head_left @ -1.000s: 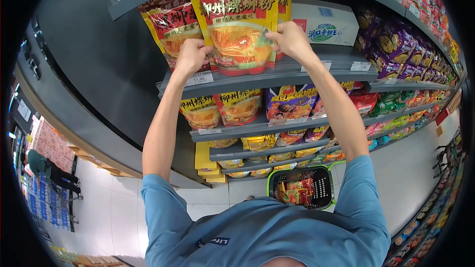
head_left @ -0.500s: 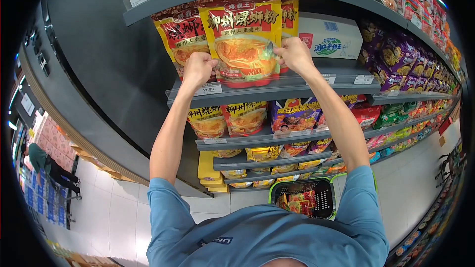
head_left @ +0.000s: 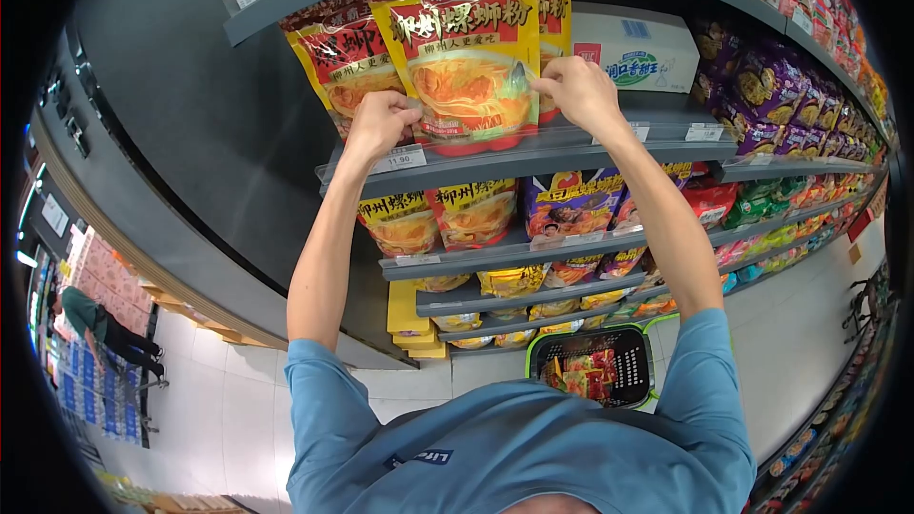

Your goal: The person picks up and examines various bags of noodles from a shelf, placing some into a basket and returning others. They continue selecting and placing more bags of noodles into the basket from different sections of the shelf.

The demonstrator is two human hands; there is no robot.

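Observation:
A yellow and red rice noodle packet stands upright at the front of the shelf, a bowl of noodles pictured on it. My left hand pinches its lower left edge. On the opposite side, the fingertips of my right hand are closed on its right edge. A similar noodle packet leans behind it on the left, and another packet shows partly behind its right side. Below my left hand, a price tag reading 11.90 sits on the shelf edge.
Right of the packets is a white carton, then purple noodle packs. Lower shelves hold more bagged noodles. A black and green basket with red packs stands on the floor. Far left, a person bends by blue goods.
The view has shifted slightly, and the shelves sit a little higher in it. Both hands stay at the packet's edges. The packet leans slightly more to the left.

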